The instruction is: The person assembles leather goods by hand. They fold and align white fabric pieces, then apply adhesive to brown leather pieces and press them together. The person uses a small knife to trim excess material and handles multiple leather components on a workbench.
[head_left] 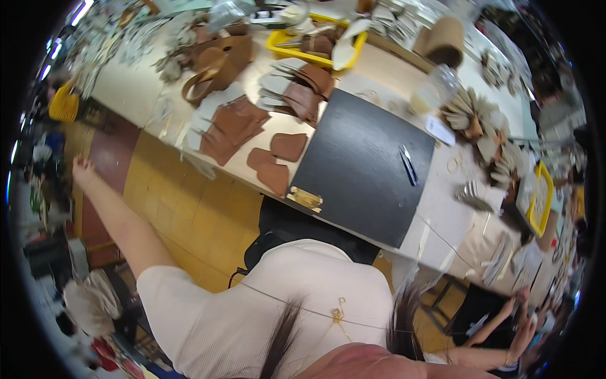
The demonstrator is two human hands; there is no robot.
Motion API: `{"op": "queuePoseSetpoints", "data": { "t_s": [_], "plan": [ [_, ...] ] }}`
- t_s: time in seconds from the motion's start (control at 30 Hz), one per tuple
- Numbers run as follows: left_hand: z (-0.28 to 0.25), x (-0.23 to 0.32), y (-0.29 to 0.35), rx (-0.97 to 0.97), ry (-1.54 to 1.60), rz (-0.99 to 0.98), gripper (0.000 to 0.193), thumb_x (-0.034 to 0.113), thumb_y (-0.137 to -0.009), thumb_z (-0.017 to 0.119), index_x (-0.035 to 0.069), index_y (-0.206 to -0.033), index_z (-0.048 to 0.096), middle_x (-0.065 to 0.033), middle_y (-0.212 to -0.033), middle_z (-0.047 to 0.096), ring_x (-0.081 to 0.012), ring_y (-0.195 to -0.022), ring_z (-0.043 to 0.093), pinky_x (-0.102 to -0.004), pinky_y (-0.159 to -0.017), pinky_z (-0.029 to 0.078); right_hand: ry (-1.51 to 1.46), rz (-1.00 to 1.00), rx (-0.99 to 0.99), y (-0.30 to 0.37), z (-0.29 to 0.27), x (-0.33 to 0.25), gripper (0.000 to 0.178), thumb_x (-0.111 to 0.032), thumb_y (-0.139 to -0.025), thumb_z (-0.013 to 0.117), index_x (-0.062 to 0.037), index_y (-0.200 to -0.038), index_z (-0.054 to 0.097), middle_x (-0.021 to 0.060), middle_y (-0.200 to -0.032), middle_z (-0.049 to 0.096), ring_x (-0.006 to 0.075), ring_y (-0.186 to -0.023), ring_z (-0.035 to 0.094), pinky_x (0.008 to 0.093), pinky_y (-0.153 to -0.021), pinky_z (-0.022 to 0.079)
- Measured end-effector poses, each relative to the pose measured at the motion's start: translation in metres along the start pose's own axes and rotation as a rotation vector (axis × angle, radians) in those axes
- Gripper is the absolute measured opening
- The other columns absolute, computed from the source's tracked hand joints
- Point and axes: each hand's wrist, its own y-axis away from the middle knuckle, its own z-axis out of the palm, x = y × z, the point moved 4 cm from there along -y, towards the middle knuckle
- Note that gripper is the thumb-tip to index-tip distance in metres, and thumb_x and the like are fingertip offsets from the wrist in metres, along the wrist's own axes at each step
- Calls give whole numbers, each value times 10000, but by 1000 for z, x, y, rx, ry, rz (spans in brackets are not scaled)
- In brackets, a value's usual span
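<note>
My left arm stretches far out to the left over the floor, away from the table. At its end my left hand [83, 170] is small in view, its fingers curled in, and no object shows in it. My right hand [521, 336], with a thin band at the wrist, is out at the lower right; its fingers are too small and crowded to read. On the table before me are a black cutting mat [363, 164], dark-handled snips [409, 165], three loose brown leather pieces [288, 146] and a stack of brown leather pieces [230, 129]. Neither hand touches them.
A yellow tray [271, 45] holds leather parts at the back. Beyond the mat stand a clear plastic jar [434, 88] and bundled pale pieces [483, 126]. Another yellow tray [541, 201] is at right. A co-worker's forearm [491, 328] shows near my right hand. A black chair [278, 224] is before me.
</note>
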Motion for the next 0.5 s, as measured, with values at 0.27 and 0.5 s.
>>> {"op": "queuePoseSetpoints", "data": {
  "t_s": [0.27, 0.5],
  "plan": [
    [147, -45, 35, -152, 270, -33, 147, 198, -906, 623, 66, -867, 571, -12, -685, 528, -100, -444, 331, -228, -378, 259, 547, -423, 654, 68, -16, -26, 322, -212, -926, 616, 25, -1139, 570, 113, -962, 636, 207, -832, 604, 329, -753, 496],
    [252, -89, 23, -381, 273, -99, 174, 2, -934, 484, -31, -1090, 554, -152, -944, 613, -182, -680, 556, -249, -578, 482, 650, -601, 988, 116, -60, 1, 355, -264, -924, 619, 32, -1116, 583, 146, -995, 648, 277, -922, 625, 373, -831, 501]
  ]
}}
